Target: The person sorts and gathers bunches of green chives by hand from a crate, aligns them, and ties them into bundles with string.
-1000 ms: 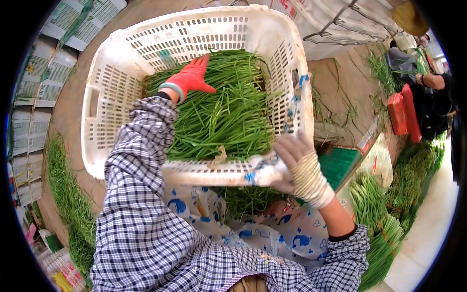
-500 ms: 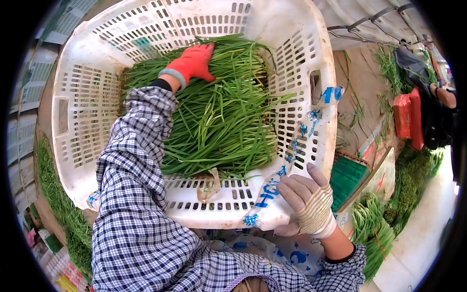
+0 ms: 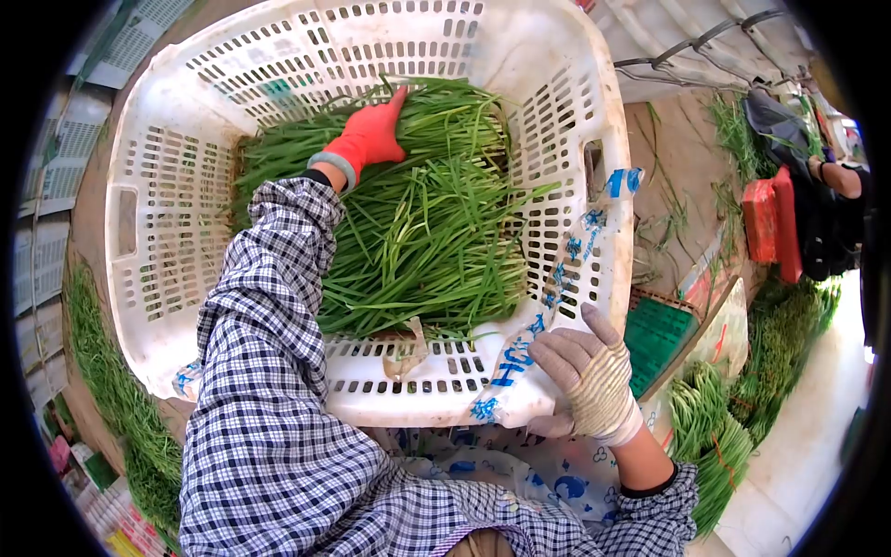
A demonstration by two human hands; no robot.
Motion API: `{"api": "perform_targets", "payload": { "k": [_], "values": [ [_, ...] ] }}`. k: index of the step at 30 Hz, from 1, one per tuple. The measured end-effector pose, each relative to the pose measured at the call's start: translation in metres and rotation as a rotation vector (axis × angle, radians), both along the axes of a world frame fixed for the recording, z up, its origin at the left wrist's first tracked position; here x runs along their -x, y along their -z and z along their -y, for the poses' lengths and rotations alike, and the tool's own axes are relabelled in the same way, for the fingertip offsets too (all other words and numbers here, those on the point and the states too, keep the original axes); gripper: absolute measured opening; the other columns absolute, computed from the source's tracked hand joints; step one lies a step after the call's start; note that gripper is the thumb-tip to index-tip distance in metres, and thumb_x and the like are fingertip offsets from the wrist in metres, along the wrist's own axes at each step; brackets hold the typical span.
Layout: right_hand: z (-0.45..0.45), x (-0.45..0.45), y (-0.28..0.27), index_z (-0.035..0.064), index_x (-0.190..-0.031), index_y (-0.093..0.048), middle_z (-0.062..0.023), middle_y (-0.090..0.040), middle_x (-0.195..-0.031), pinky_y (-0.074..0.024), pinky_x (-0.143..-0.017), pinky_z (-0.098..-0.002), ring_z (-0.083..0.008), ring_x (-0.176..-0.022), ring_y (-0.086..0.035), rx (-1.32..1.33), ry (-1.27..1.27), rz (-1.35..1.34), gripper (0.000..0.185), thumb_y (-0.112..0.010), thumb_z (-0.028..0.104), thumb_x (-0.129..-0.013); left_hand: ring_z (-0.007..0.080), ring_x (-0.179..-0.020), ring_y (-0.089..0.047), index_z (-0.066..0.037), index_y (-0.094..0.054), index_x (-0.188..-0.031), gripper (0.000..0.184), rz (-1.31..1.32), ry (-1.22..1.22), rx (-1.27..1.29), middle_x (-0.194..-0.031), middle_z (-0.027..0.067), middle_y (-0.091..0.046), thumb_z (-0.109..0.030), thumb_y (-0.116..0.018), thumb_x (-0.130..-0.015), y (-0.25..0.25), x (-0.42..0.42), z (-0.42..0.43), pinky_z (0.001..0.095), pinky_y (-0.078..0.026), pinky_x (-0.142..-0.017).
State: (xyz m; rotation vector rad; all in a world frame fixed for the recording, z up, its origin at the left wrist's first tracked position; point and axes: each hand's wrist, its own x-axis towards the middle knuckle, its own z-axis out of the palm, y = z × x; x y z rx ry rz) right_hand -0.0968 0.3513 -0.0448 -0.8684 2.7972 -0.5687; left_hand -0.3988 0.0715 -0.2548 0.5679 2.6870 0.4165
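Note:
A white slatted plastic crate [image 3: 371,404] holds layers of long green garlic chives [image 3: 422,246], their pale stem ends toward its right wall. My left hand [image 3: 369,139], in a red glove, lies on the upper part of the chives. Its forefinger stretches toward the far wall and its thumb points right; the other fingertips are hard to make out. At the crate's near right corner is my right hand [image 3: 587,381], in a pale striped knit glove. Its fingers are spread and hold nothing; the thumb is by the rim. Clear tape with blue print [image 3: 513,357] runs along the corner.
Bundled greens [image 3: 710,432] lie at the lower right, near a green crate [image 3: 657,336]. Another person's arm [image 3: 840,178] shows at far right beside a red box [image 3: 772,223]. Loose greens [image 3: 116,362] line the left side, and a metal chain [image 3: 691,51] hangs upper right.
The view has shifted slightly. My left hand stays on the chives, its forefinger now stretched out more distinctly. My right hand remains by the crate's near corner.

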Motion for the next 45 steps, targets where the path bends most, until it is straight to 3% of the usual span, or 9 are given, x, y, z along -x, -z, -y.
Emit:
{"api": "perform_targets", "payload": {
  "k": [16,19,22,28,32,35,39,42,45],
  "values": [
    [0.089,0.199,0.074,-0.0095,-0.145,-0.023,-0.0323,-0.029,-0.147,-0.0231,-0.117,-0.0381,-0.0401,-0.137,-0.034,-0.036,0.481,0.266,0.114,-0.081,0.048,-0.065,0.0155,-0.101,-0.061,-0.002,-0.054,-0.127,0.067,0.014,-0.331,-0.863,-0.113,0.009,-0.066,-0.014,-0.081,-0.067,-0.044,-0.048,0.123,0.0309,-0.046,-0.094],
    [0.116,0.239,0.126,0.0049,-0.146,-0.031,-0.0141,-0.032,-0.152,-0.0188,-0.118,-0.0423,-0.0331,-0.141,-0.028,0.133,0.365,0.486,0.092,-0.073,0.049,-0.078,0.0141,-0.106,-0.058,-0.005,-0.049,-0.133,0.071,0.081,-0.238,-0.899,-0.117,0.0065,-0.064,-0.008,-0.08,-0.069,-0.04,-0.058,0.125,0.031,-0.045,-0.096],
    [0.143,0.216,0.128,0.0199,-0.141,-0.042,0.0049,-0.042,-0.147,-0.0177,-0.118,-0.0479,-0.026,-0.136,-0.038,1.129,0.382,0.943,0.066,-0.07,0.041,-0.085,0.0134,-0.111,-0.056,-0.006,-0.047,-0.134,0.074,0.301,-0.107,-0.981,-0.123,0.0064,-0.061,-0.008,-0.082,-0.069,-0.048,-0.082,0.119,0.0316,-0.044,-0.099],
    [0.176,0.204,0.095,0.0085,-0.151,-0.011,-0.0075,-0.046,-0.138,-0.0424,-0.104,-0.0337,-0.017,-0.118,-0.052,1.333,0.317,0.735,0.111,-0.084,0.001,-0.067,0.0207,-0.118,-0.05,-0.009,-0.039,-0.141,0.087,0.189,0.024,-0.704,-0.129,0.0102,-0.053,-0.015,-0.085,-0.067,-0.068,-0.091,0.143,0.0365,-0.04,-0.103],
    [0.181,0.199,0.107,0.0083,-0.149,-0.021,-0.0064,-0.048,-0.135,-0.0434,-0.104,-0.0331,-0.0187,-0.12,-0.051,1.298,0.243,0.553,0.102,-0.084,0.004,-0.069,0.0357,-0.138,-0.027,-0.008,-0.022,-0.15,0.117,0.028,0.286,-0.223,-0.148,0.0227,-0.03,-0.039,-0.088,-0.059,-0.101,-0.068,0.172,0.0428,-0.021,-0.116],
    [0.187,0.194,0.1,0.0112,-0.149,-0.023,-0.005,-0.048,-0.137,-0.0397,-0.108,-0.0356,-0.0198,-0.123,-0.048,1.513,0.171,0.783,0.096,-0.081,0.008,-0.073,0.027,-0.145,-0.017,-0.014,-0.008,-0.155,0.131,-0.106,0.319,-0.445,-0.158,0.017,-0.016,-0.034,-0.092,-0.056,-0.13,-0.058,0.182,0.0386,-0.02,-0.117],
    [0.235,0.196,0.101,0.015,-0.13,-0.051,-0.0077,-0.061,-0.115,-0.0495,-0.092,-0.0496,-0.0237,-0.105,-0.059,1.349,0.222,0.132,0.061,-0.074,0.04,-0.079,0.0176,-0.138,-0.029,-0.014,-0.007,-0.155,0.131,0.384,0.142,-1.082,-0.155,0.0061,-0.026,-0.001,-0.091,-0.055,-0.126,-0.095,0.139,0.0362,-0.029,-0.114],
    [0.241,0.199,0.094,0.0082,-0.149,-0.025,-0.0097,-0.044,-0.14,-0.0429,-0.107,-0.034,-0.0194,-0.122,-0.049,1.454,0.01,0.763,0.11,-0.089,0.006,-0.06,0.0198,-0.133,-0.039,-0.016,-0.014,-0.154,0.115,0.495,0.033,-1.156,-0.151,0.0046,-0.034,-0.002,-0.086,-0.065,-0.108,-0.111,0.148,0.0389,-0.038,-0.11],
    [0.258,0.197,0.085,0.0059,-0.133,-0.048,-0.0084,-0.059,-0.121,-0.0472,-0.098,-0.0311,-0.0158,-0.109,-0.058,1.058,0.063,0.061,0.081,-0.088,0.011,-0.063,0.0221,-0.127,-0.048,-0.016,-0.029,-0.148,0.087,0.626,-0.073,-1.045,-0.144,0.0051,-0.043,-0.007,-0.078,-0.077,-0.098,-0.11,0.164,0.0448,-0.046,-0.102]
  ]
}}
